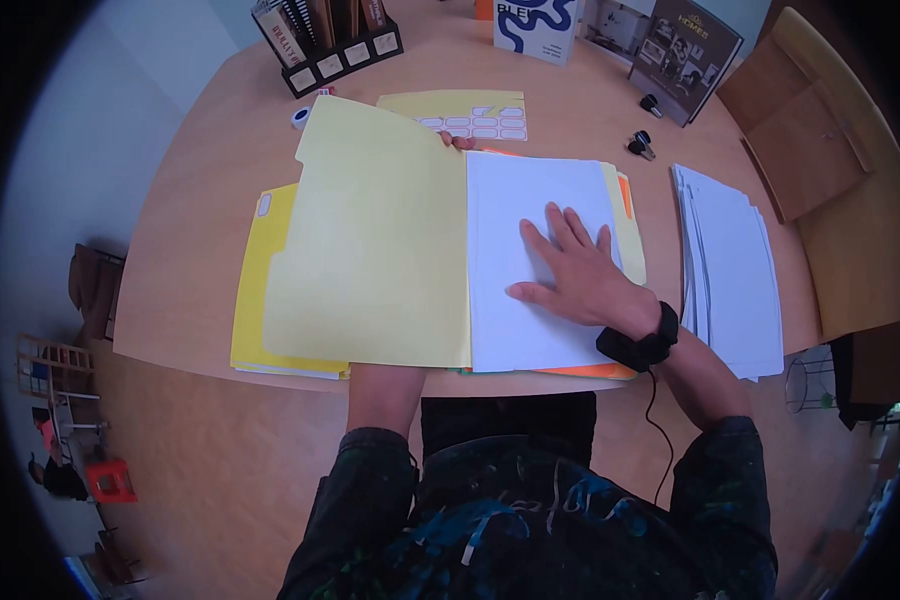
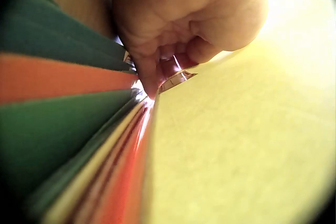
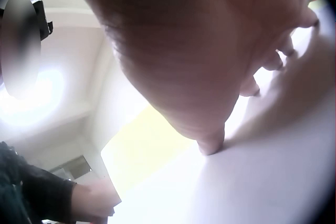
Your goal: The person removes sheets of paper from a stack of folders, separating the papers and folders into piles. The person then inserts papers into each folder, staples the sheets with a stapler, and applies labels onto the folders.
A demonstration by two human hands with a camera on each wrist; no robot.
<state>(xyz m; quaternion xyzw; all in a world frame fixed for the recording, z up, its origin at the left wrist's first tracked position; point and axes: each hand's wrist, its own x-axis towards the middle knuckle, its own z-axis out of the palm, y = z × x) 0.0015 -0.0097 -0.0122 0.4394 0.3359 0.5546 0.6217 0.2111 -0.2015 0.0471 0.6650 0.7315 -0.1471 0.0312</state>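
Note:
A pale yellow file folder (image 1: pixel 370 240) lies opened, its left cover lifted over my left forearm. White paper sheets (image 1: pixel 500 260) fill its right side. My right hand (image 1: pixel 585 278) rests on the top sheet, fingers spread, fingertips and thumb touching it. Behind the cover, my left hand (image 2: pixel 184 19) grips the folder near its fold, its fingers curled. Only its fingers (image 1: pixel 458 141) show past the cover's top edge in the head view. In the left wrist view, green and orange folders (image 2: pixel 68 79) fan out beside that hand.
A brighter yellow folder (image 1: pixel 255 290) lies under the cover at left. Loose paper (image 1: pixel 735 270) is stacked at right. Beyond are label stickers (image 1: pixel 485 125), black binder clips (image 1: pixel 641 146), standing books (image 1: pixel 685 60) and a black file rack (image 1: pixel 340 60). The table edge (image 1: pixel 170 362) runs close in front.

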